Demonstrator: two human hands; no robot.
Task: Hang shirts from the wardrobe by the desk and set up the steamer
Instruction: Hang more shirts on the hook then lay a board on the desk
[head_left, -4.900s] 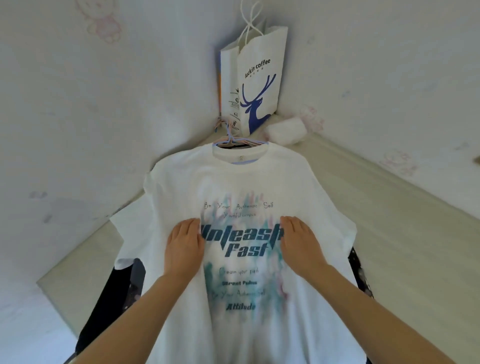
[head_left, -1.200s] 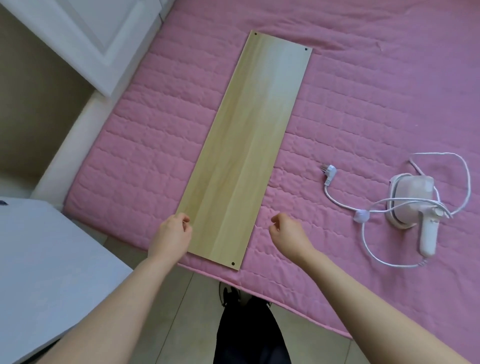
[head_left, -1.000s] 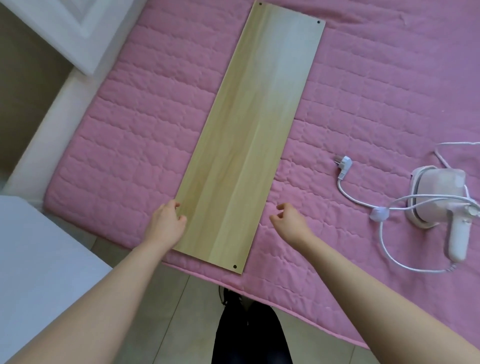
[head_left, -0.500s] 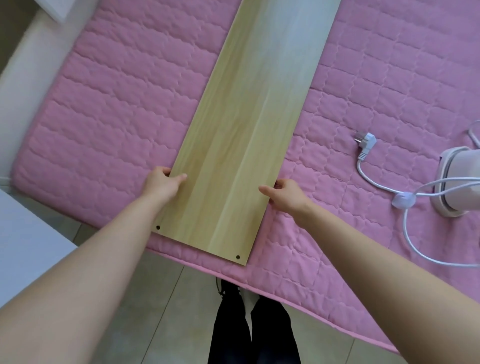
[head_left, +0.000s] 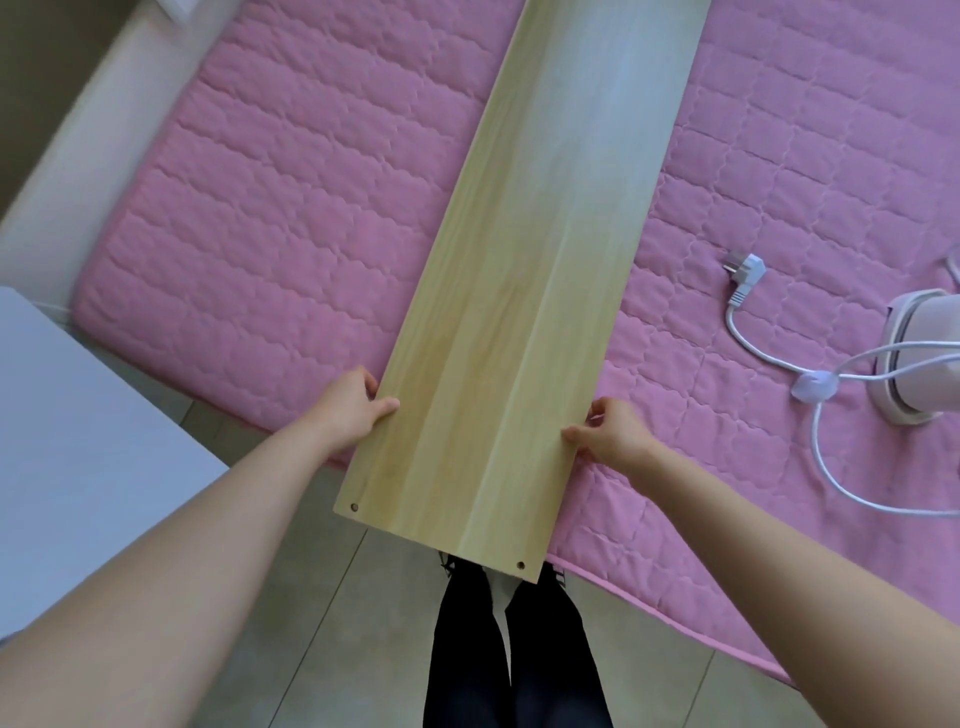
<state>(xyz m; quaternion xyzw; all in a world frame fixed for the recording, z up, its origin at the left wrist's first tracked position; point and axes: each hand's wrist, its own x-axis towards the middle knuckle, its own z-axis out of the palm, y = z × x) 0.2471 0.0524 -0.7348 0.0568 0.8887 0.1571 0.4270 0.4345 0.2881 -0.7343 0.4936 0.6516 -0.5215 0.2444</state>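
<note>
- Left hand (head_left: 347, 410): clamped on the left long edge of the wooden board (head_left: 524, 270), thumb lying on the top face. A second ago it only touched that edge.
- Right hand (head_left: 610, 434): pinching the opposite long edge, thumb and fingertips curled onto the face. A second ago it hovered beside the board without contact.
- Wooden board: a long pale plank running from the lower centre to the top of the frame. Its near end, with two small corner holes, now overhangs the edge of the pink quilted mattress (head_left: 291, 218) above the person's dark-trousered legs (head_left: 511, 649); half a second ago that end lay just inside the mattress edge. Judgement: the board is being drawn toward the person and is about to be lifted clear.
- Garment steamer (head_left: 922, 358): at the right edge of the frame, resting on the mattress and partly cut off. Its white cord (head_left: 826, 467) loops across the quilt and its plug (head_left: 745, 270) lies loose, unconnected.
- Meaning for the task: the view has left the hung T-shirt seen some seconds ago, so the work has probably passed to setting up the steamer, which is itself untouched.
- White surface (head_left: 78, 441): lower left of the frame, beside the left forearm.
</note>
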